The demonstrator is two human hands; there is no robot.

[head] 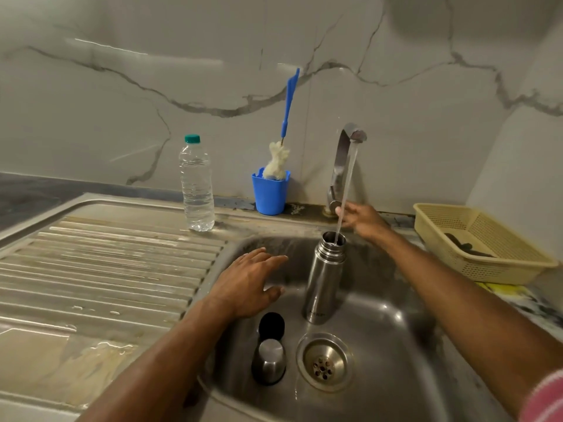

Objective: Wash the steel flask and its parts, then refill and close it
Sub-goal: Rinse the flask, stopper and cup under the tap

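Observation:
The steel flask stands upright and uncapped in the sink basin. Water streams from the tap into its mouth. My right hand reaches behind the flask to the tap's base, fingers around the lever there. My left hand hovers over the basin's left side with fingers spread, holding nothing. Below that hand, the black stopper and the steel cup lid, upside down, sit on the basin floor beside the drain.
A ridged steel drainboard spreads to the left. On the back ledge stand a clear plastic water bottle and a blue cup holding a bottle brush. A yellow plastic basket sits at the right.

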